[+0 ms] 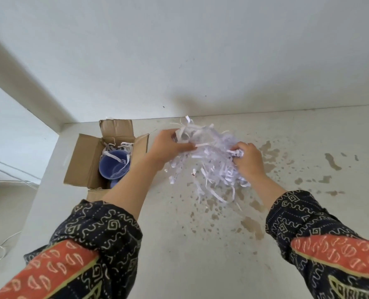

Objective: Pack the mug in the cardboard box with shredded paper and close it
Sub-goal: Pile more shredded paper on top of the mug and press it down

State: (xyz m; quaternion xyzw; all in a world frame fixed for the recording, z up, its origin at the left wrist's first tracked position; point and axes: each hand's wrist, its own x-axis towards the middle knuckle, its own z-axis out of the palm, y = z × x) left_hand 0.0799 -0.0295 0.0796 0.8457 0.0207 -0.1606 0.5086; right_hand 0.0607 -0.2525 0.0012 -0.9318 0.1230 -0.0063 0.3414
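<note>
An open cardboard box (83,164) stands at the table's back left with its flaps spread out. Inside it sits a blue mug (111,168), mouth up, with a few white paper strips across its rim and behind it. To the right of the box, a loose bunch of white shredded paper (211,160) is lifted off the table. My left hand (168,146) grips the bunch's left side and my right hand (247,160) grips its right side. Strips hang down from the bunch toward the table.
The white table (200,244) is stained with brown spots and patches around and right of the paper. A white wall (179,50) runs along the table's back edge. The table's left edge lies just left of the box, with white cables (4,244) on the floor below.
</note>
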